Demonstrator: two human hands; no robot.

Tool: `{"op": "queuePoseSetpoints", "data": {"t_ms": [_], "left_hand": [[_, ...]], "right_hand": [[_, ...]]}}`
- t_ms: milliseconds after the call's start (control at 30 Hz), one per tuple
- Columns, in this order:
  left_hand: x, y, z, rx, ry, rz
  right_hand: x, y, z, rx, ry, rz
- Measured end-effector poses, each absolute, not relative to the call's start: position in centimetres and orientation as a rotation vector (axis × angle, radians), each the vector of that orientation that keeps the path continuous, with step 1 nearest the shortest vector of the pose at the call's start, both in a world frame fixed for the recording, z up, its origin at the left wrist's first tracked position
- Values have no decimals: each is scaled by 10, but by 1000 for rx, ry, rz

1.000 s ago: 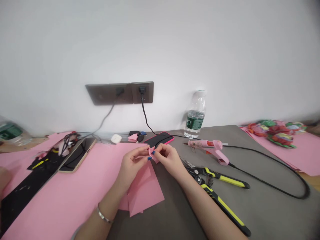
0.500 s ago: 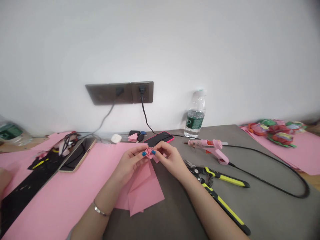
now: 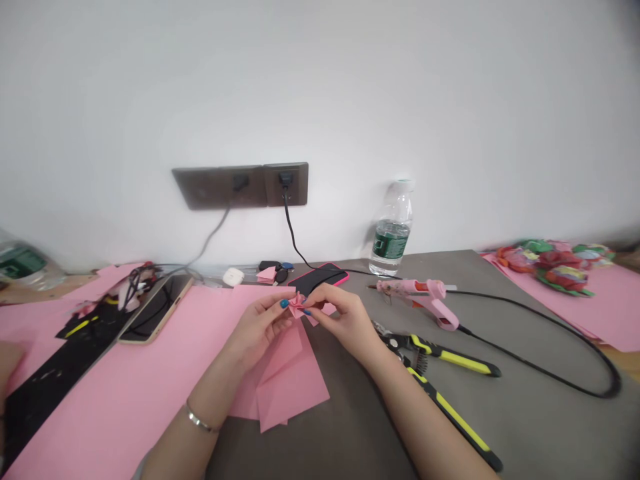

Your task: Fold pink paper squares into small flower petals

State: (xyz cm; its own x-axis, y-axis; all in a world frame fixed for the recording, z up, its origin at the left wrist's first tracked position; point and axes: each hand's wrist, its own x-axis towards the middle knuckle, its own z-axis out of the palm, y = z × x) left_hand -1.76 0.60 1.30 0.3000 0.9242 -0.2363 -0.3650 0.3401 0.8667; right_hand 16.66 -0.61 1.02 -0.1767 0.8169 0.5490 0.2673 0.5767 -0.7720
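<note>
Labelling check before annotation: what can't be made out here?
All head view:
- Underside of the folded pink paper: hidden by the left hand and right hand.
- Part of the plier head: behind the right wrist.
- Small print on the upright bottle: too small, blurred.
- Left bottle: blurred, cut off by left edge.
- Other person's arm: mostly beyond left edge.

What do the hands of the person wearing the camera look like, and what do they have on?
The left hand and the right hand are bare, with shiny blue nails. A silver band circles the left wrist. A bit of pale sleeve shows low on the left arm; no sleeve shows on the right.
</note>
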Motion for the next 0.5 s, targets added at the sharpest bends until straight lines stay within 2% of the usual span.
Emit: {"op": "queuePoseSetpoints", "data": {"t_ms": [267,400,500], "left_hand": [[-4,-4,5,1005,868,1121],[-4,-8,8,1315,931,1129],[-5,-9,11,1503,979,1165]], "right_hand": [[157,-8,7,-1022,-1731,487],[154,-8,2,-1093,-1620,525],[151,-7,-1,-1115,-1473,681]]}}
